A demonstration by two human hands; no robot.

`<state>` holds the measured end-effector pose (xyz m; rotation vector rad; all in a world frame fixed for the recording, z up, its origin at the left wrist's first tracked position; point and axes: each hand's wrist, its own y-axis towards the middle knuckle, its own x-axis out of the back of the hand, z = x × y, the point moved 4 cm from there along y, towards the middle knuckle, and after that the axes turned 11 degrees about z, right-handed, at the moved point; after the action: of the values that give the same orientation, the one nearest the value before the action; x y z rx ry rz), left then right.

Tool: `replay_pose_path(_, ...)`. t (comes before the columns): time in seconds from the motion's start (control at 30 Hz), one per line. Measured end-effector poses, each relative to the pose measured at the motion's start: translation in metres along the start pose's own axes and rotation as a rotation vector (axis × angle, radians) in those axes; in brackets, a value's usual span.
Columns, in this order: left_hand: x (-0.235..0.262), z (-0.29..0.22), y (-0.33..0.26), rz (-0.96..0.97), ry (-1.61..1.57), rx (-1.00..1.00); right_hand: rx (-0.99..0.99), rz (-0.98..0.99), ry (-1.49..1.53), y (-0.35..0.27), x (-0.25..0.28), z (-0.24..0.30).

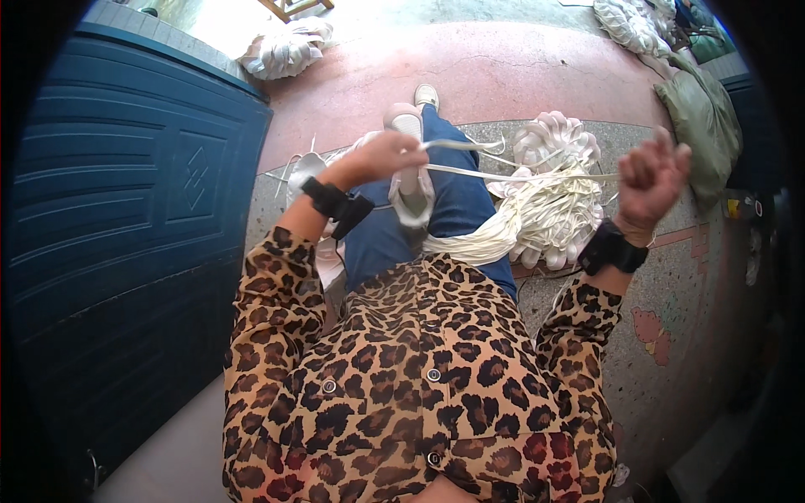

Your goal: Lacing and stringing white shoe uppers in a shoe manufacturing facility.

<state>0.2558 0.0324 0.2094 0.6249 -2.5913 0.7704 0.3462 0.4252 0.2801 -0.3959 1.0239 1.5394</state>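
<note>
A pale pink and white shoe piece [411, 205] lies on my lap between my thighs. Above it my left hand [387, 157] is closed, its fingertips pinching a cream shoelace. That shoelace [520, 177] stretches across to my right hand [652, 183], which is raised at the right with its fingers curled round the end. A second length of lace loops out from my left fingers. Over my right thigh a thick hank of cream laces [478, 243] is draped, running into a loose heap of laces [545, 214] on the right.
Ring-shaped bundles of white-pink shoe pieces [558, 138] lie beside my right leg. More stacked pieces [289, 49] rest on the far floor. A blue panelled door [159, 168] stands at my left, and an olive sack [700, 126] slumps at the right.
</note>
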Motion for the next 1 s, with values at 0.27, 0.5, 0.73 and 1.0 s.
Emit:
replay_pose_path(0.27, 0.205, -0.028, -0.152, -0.533, -1.026, -0.554, -1.289, -0.188, 0.185, -0.102, -0.032, -0.289)
replay_pose_path(0.5, 0.144, 0.051, -0.177, -0.983, -0.955, 0.042, -1.244, -0.811, 0.233, -0.130, 0.007, -0.369)
replay_pose_path(0.73, -0.023, 0.067, -0.076, -0.553, -0.969, 0.292, -0.990, -0.855, 0.412, -0.125, 0.005, -0.372)
replay_pose_path(1.0, -0.053, 0.060, -0.043, -0.456, -0.646, 0.320, -1.018, -0.674, 0.645, -0.144, 0.003, -0.358)
